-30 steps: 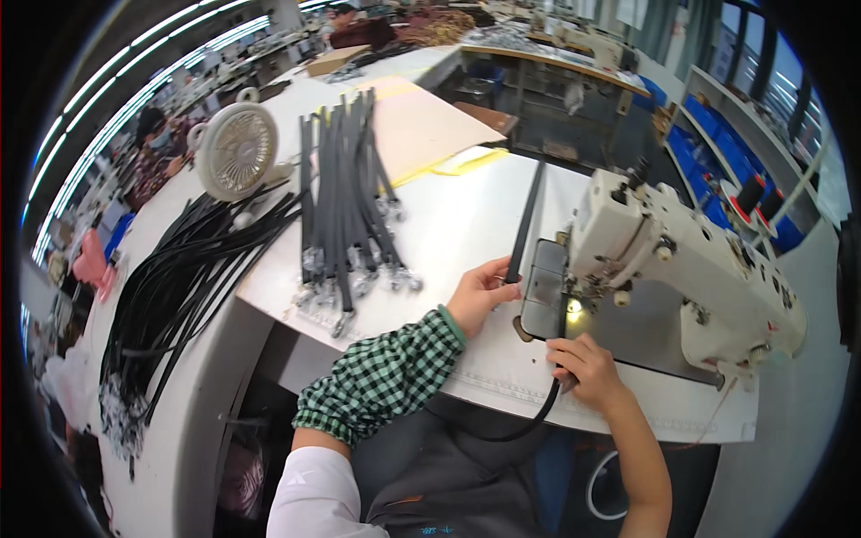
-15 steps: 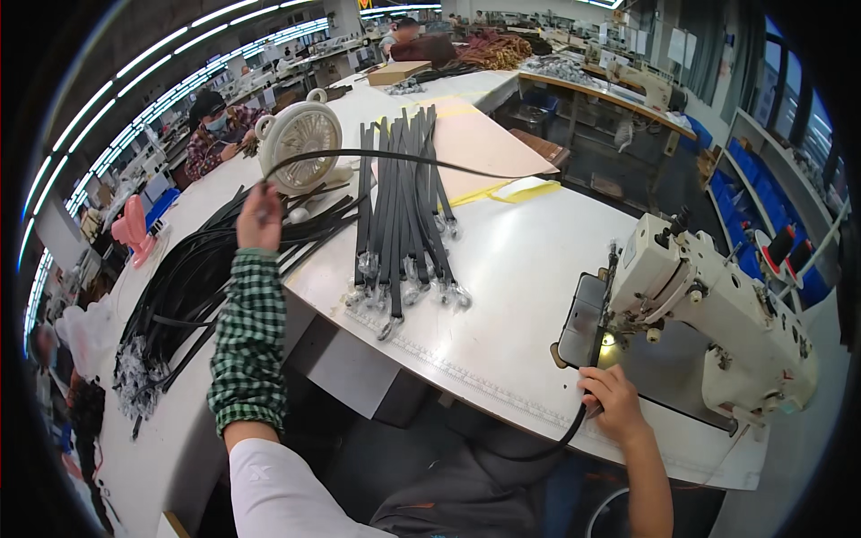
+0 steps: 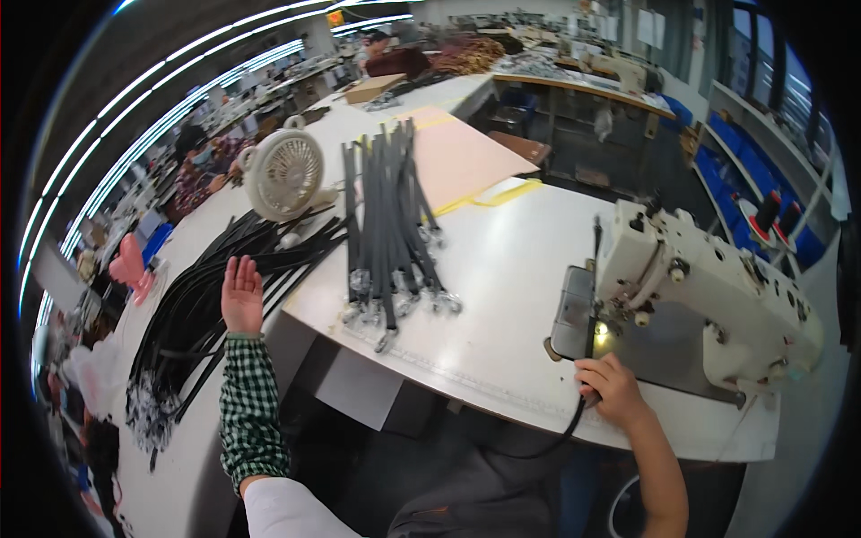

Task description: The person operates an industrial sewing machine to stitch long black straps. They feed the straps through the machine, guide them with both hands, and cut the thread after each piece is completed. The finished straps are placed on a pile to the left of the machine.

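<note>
My left hand (image 3: 241, 296) is open, palm up with fingers stretched, over a long pile of black straps (image 3: 178, 327) at the left. My right hand (image 3: 611, 389) grips a black strap (image 3: 572, 421), which runs along the plate beside the lit needle area of a white sewing machine (image 3: 717, 287) and hangs in a loop toward my lap. A second bundle of dark straps (image 3: 381, 224) with metal fittings in clear wrap lies on the white table (image 3: 484, 350), left of the machine.
A white fan (image 3: 285, 169) stands behind the straps, a pink one (image 3: 132, 267) at the far left. A pink sheet (image 3: 471, 160) lies at the back. A co-worker (image 3: 199, 184) sits across the table. Shelves with blue bins (image 3: 717, 166) and thread spools (image 3: 767, 215) are at the right.
My left hand left the machine for the left side, raising a strap in an arc, then released it and opened slightly lower. My right hand still holds the strap. The view has shifted.
</note>
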A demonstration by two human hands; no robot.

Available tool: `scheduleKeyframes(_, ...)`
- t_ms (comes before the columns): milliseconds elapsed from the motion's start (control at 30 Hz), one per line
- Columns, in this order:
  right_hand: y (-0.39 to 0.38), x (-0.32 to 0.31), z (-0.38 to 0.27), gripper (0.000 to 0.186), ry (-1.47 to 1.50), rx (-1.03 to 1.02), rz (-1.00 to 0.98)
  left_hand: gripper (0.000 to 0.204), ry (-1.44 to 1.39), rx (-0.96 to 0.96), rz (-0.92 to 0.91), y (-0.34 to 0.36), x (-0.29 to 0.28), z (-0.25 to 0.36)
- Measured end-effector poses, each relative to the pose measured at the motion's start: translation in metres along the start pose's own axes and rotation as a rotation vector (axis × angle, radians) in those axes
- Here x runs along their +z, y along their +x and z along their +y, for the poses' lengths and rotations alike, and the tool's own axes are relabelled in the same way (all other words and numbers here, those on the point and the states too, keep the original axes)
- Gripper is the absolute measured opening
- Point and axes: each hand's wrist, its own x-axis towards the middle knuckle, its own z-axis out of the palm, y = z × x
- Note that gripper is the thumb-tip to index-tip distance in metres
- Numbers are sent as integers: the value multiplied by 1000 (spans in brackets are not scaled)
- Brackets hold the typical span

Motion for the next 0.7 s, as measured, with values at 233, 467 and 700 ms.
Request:
scheduleKeyframes(233,-6,6,10,16,62,-58,-7,25,904,38,-1490,-146,191,-154)
scheduleKeyframes(467,-10,3,9,15,35,-63,5,25,984,480,-1600,-207,252,-246)
scheduleKeyframes(700,-9,6,8,15,28,-69,-11,21,959,494,-1474,-207,259,-268)
